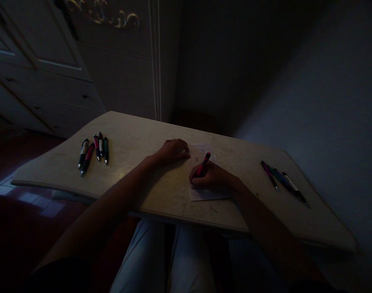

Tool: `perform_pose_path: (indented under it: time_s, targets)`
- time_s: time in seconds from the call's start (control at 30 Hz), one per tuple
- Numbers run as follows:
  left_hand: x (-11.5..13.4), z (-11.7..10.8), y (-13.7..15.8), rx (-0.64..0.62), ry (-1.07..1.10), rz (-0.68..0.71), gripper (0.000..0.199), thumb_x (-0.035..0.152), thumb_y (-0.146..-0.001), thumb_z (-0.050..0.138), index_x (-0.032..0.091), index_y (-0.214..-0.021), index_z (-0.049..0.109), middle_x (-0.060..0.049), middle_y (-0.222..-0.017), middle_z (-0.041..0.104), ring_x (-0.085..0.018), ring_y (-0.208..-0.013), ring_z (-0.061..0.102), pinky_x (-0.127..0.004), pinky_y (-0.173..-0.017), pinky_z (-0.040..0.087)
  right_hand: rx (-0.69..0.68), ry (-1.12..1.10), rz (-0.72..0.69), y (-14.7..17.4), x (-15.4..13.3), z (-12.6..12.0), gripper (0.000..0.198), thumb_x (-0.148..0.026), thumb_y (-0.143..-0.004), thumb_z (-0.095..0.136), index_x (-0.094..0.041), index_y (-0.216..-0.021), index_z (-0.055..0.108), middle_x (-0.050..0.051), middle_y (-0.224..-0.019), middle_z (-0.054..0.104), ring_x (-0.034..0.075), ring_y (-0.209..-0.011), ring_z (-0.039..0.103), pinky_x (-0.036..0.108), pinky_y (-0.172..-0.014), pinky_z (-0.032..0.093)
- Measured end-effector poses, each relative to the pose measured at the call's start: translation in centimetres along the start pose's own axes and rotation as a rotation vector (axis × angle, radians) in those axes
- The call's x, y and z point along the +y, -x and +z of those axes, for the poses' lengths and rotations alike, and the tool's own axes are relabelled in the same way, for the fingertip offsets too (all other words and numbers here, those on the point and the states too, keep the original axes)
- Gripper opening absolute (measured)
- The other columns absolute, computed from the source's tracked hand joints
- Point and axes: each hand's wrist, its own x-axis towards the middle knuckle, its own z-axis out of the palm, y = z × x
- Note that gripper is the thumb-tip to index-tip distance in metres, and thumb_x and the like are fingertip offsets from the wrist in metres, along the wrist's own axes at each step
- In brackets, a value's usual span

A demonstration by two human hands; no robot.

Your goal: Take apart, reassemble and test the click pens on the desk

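- So I'm standing here and the person looks mid-writing, I'd say: the right hand (215,177) has a red-and-black pen (203,164) pinched in a normal writing grip, barrel leaning back, nib end down at the paper (201,152).
- Can't tell if the tip is really touching (it's seriously dark in here).
- Left hand (171,151) lies on the bench (128,130), fingers loosely spread and a bit curled, nothing visible in it. Fingertips are right by the sheet's left edge; can't swear they're on it.
- My take: the next stroke calls for a light, steady pinch and the sheet kept from sliding. Thin paper on a hard top could skid.
- The paper is 1 pale, flat rectangle with faint marks, too dim to read, partly under the right hand.
- Bench top is pale and blotchy, kinda stone-looking, with a curvy edge.
- Over on the left, 5 pens (90,154), slim, shiny barrels in red, green and black-and-white.
- Near the right end, roughly 4 more pens (282,179), purple and dark tones plus a white-bodied pen, lying slantwise close together.
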Motion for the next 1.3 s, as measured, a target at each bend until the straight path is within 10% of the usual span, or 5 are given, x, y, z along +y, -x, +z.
perform_pose_path:
  time_s: [0.27,0.53,0.73,1.03,1.3]
  targets:
    - [0.3,-0.2,0.2,0.013,0.014,0.003,0.034,0.050,-0.084,0.059,0.024,-0.100,0.074,-0.005,-0.116,0.069,-0.024,-0.113,0.060,-0.037,-0.103,0.041,0.048,-0.044,0.044,0.2,-0.2,-0.6,0.016,-0.030,-0.067,0.070,-0.016,-0.075,0.071,0.002,-0.069,0.069,0.016,-0.064,0.062,0.027,-0.063,0.049]
    - [0.0,-0.3,0.0,-0.034,0.014,-0.053,0.032,0.043,-0.089,0.054,0.024,-0.102,0.076,-0.009,-0.124,0.065,-0.023,-0.111,0.062,-0.038,-0.102,0.044,0.707,-0.257,-0.084,-1.5,1.5,-2.7,0.038,-0.055,-0.076,0.065,-0.018,-0.071,0.060,0.001,-0.065,0.060,0.012,-0.059,0.054,0.024,-0.057,0.044]
    - [-0.6,0.0,0.0,0.003,0.101,-0.038,0.034,0.043,-0.088,0.053,0.023,-0.103,0.075,-0.008,-0.122,0.066,-0.022,-0.110,0.062,-0.035,-0.102,0.045,0.663,-0.591,-0.050,-1.6,1.6,-2.6,0.061,-0.046,-0.061,0.083,-0.022,-0.107,0.049,0.001,-0.084,0.069,0.016,-0.074,0.067,0.031,-0.075,0.054]
    - [-0.5,-0.2,-0.1,0.014,0.163,-0.026,0.030,0.038,-0.084,0.055,0.019,-0.098,0.074,-0.009,-0.113,0.070,-0.022,-0.107,0.064,-0.033,-0.099,0.047,0.544,-0.509,-0.003,-1.1,1.3,-2.5,0.122,-0.032,-0.058,0.088,-0.021,-0.150,0.009,-0.002,-0.068,0.070,0.019,-0.057,0.067,0.026,-0.053,0.049]
    - [-0.7,0.0,0.1,0.035,0.163,-0.016,0.027,0.034,-0.084,0.056,0.019,-0.096,0.075,-0.009,-0.111,0.070,-0.022,-0.106,0.064,-0.034,-0.097,0.047,0.608,-0.478,-0.014,-0.8,1.1,-2.6,0.144,-0.030,-0.063,0.086,-0.026,-0.147,-0.030,-0.002,-0.069,0.070,0.019,-0.052,0.066,0.022,-0.043,0.043]
